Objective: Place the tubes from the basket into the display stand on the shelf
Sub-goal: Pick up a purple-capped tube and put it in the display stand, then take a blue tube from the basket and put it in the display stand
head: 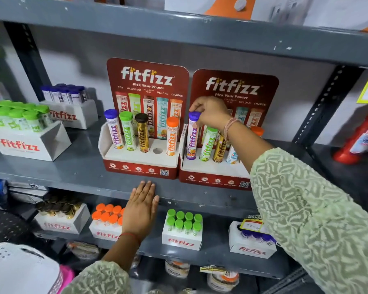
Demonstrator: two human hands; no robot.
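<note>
Two red display stands sit side by side on the grey shelf (pixel 72 166). The left stand (pixel 140 164) holds purple, green, brown and orange tubes, with one hole (pixel 157 151) bare. In the right stand (pixel 212 175) a purple-capped tube (pixel 192 141) stands in the leftmost hole, and my right hand (pixel 210 112) grips its cap from above. Green, gold and white tubes stand beside it; an orange cap shows behind my wrist. My left hand (pixel 141 206) lies flat on the shelf's front edge, fingers apart, holding nothing. A white basket (pixel 19 270) shows at the bottom left.
White boxes of green-capped (pixel 26 132) and blue-capped tubes (pixel 70 107) stand at the shelf's left. The shelf below carries boxes of brown, orange, green (pixel 182 232) and purple tubes. A red object (pixel 355 141) leans at the far right. An upper shelf hangs close overhead.
</note>
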